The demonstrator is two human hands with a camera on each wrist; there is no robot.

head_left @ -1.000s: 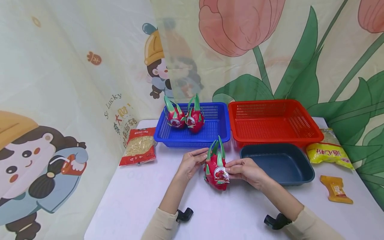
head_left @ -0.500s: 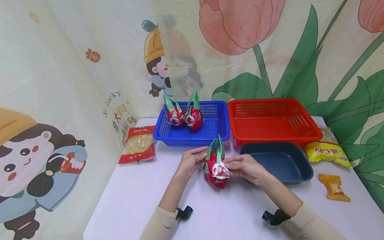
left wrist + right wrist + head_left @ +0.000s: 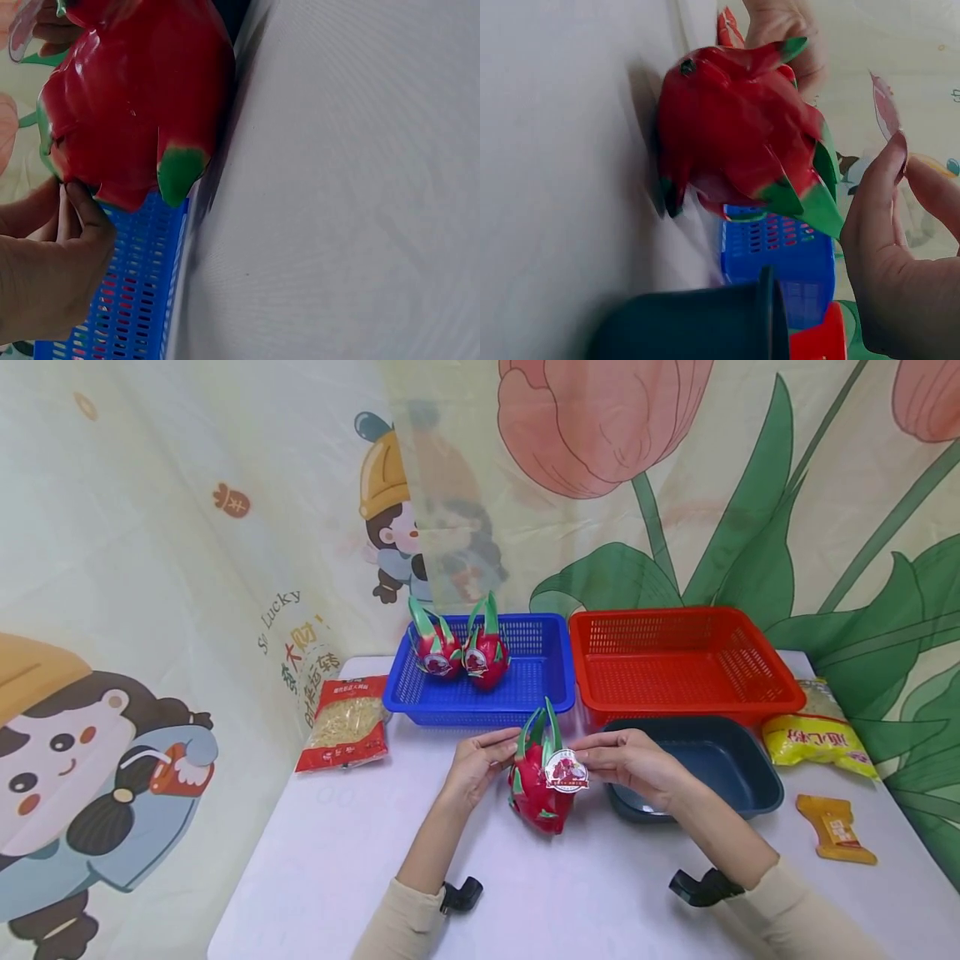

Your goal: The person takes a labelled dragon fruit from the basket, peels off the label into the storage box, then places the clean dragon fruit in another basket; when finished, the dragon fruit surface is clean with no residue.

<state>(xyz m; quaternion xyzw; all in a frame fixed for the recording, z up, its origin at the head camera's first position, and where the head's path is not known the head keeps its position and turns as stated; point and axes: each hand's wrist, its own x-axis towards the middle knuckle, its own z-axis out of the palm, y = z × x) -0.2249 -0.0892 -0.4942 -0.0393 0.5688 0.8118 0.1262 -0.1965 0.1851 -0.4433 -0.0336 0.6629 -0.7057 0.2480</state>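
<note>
A red dragon fruit (image 3: 534, 797) with long green leaves stands on the white table (image 3: 525, 902). On its left side my left hand (image 3: 478, 768) pinches its edge between thumb and fingers, as the left wrist view shows. My right hand (image 3: 633, 768) pinches a round label (image 3: 566, 772) printed with fruit and a red band. In the right wrist view the label (image 3: 886, 106) is apart from the fruit, held by its edge. Two more dragon fruits (image 3: 439, 652) with labels sit in the left half of the blue basket (image 3: 536, 672).
Beside the blue basket stands a red basket (image 3: 690, 697). A dark blue tub (image 3: 738, 777) is in front of it, partly behind my right hand. A red-and-clear food bag (image 3: 347, 722) lies left, a yellow bag (image 3: 817, 742) and an orange packet (image 3: 836, 828) right.
My right hand has moved right and slightly up, carrying the label away from the dragon fruit's front. The left hand and the fruit have stayed in place.
</note>
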